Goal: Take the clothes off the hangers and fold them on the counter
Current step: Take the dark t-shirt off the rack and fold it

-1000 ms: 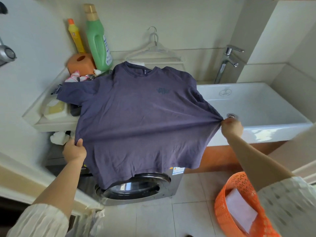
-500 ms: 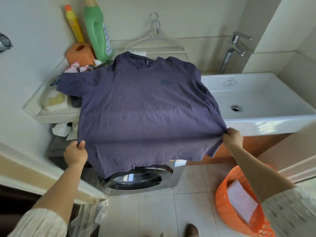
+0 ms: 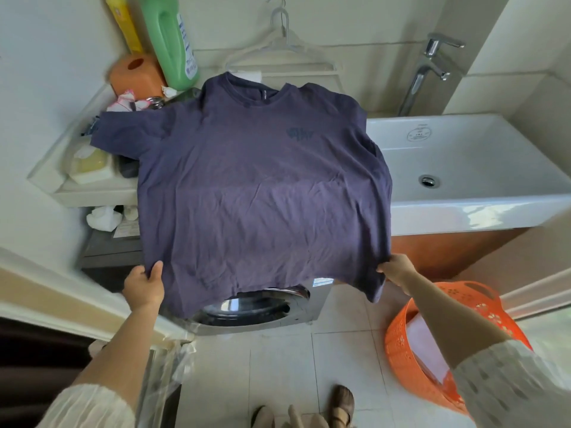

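So, only one view here, the head camera, looking down at a dark purple short-sleeved cotton t-shirt (image 3: 262, 193) that's spread front-up over the white counter (image 3: 92, 193) with its lower part hanging off the near edge above the grey front-loading washing machine (image 3: 262, 310). The hem is held at both corners: the left hand (image 3: 143, 287) is curled round the near-left corner with the thumb on top of the cloth, and the right hand (image 3: 397, 271) is pinching the near-right corner, though the exact finger placement there can't be made out.

To get this step right, the hem should probably be kept taut and level so the body lies flat before any fold is made. The left sleeve is draped over clutter on the far-left shelf, so it would likely need to be smoothed in first. The right side droops over the rim of the white ceramic sink (image 3: 463, 208), which could pull the fold crooked.

The shirt itself looks soft and lightly creased across the middle, with a small dark print on the chest. Two clear plastic hangers (image 3: 284, 54) are propped against the far wall, bare.
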